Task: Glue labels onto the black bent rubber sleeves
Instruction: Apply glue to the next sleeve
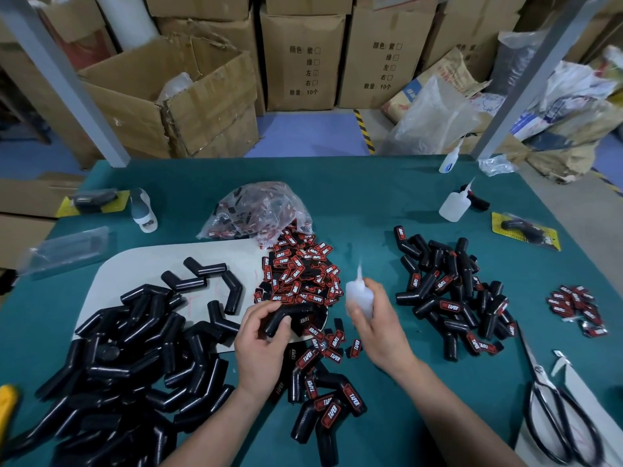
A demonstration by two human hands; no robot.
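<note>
My left hand (261,342) grips a black bent rubber sleeve (290,316) over the white board, thumb pressed on its lower end. My right hand (374,325) holds a small translucent glue bottle (359,293) upright, nozzle pointing up, just right of the sleeve. A heap of red-and-black labels (300,274) lies behind the hands. Unlabelled sleeves (135,358) are piled at the left. Labelled sleeves (451,291) lie in a heap at the right, and a few more labelled sleeves (327,406) lie near my wrists.
A plastic bag of labels (259,210) sits behind the label heap. Two more glue bottles (455,203) stand at the back right. Scissors (556,409) lie at the right front edge, a small label pile (576,306) beyond them. Packaged sleeves and cardboard boxes surround the green table (371,203).
</note>
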